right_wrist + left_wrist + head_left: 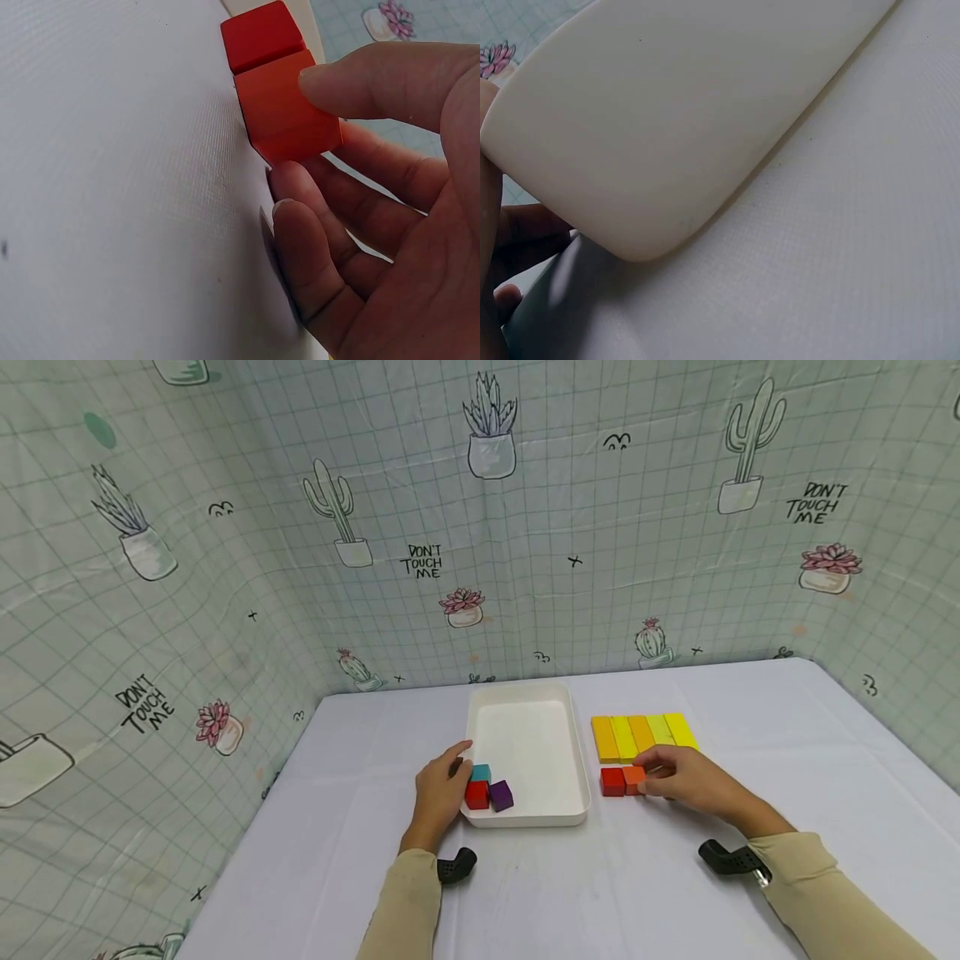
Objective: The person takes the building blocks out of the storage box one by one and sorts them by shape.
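My left hand holds the left rim of a white tray. In the left wrist view, its fingers lie beside the tray's outer wall. Near the thumb, inside the tray, are a blue cube, a red cube and a tilted purple cube. Right of the tray, my right hand pinches an orange cube between thumb and fingers. Against that cube's left side stands another red cube.
Several yellow and amber blocks lie side by side behind the right hand. A white cloth covers the table, and a printed curtain rises along its back and sides.
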`<state>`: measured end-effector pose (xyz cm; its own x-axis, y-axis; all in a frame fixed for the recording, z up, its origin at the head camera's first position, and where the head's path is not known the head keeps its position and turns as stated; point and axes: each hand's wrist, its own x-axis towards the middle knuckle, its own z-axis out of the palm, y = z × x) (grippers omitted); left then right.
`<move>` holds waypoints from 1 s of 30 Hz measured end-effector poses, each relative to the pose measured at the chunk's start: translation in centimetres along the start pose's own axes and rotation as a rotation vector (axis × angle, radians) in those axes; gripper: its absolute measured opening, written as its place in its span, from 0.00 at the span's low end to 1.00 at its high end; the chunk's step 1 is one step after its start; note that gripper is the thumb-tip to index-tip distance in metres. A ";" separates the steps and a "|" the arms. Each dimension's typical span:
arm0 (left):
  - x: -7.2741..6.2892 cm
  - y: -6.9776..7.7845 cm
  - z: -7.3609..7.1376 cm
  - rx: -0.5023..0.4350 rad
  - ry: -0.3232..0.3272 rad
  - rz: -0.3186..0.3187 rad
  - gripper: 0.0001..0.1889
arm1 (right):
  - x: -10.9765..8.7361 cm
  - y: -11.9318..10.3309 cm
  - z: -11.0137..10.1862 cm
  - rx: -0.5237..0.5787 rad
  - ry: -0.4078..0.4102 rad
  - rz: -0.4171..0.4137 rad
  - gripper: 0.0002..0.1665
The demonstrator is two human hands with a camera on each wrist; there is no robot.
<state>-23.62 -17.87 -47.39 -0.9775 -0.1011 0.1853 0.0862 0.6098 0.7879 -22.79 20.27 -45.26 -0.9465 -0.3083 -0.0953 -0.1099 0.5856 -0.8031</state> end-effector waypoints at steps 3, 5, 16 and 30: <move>0.0 0.0 0.0 0.000 0.003 0.006 0.20 | 0.0 0.0 0.0 0.000 0.003 -0.002 0.27; 0.0 0.0 0.0 0.002 0.004 0.007 0.20 | 0.0 0.0 0.0 0.001 0.003 0.002 0.27; 0.0 -0.1 0.1 0.004 0.002 0.004 0.20 | 0.2 -0.1 -0.2 -0.007 -0.004 0.023 0.28; 0.0 -0.1 0.0 0.007 0.009 0.015 0.20 | 0.1 -0.2 -0.7 0.025 -0.004 0.024 0.26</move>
<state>-23.61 -17.95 -47.46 -0.9742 -0.0993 0.2025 0.0994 0.6168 0.7808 -23.03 20.64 -44.72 -0.9476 -0.2972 -0.1174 -0.0792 0.5743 -0.8148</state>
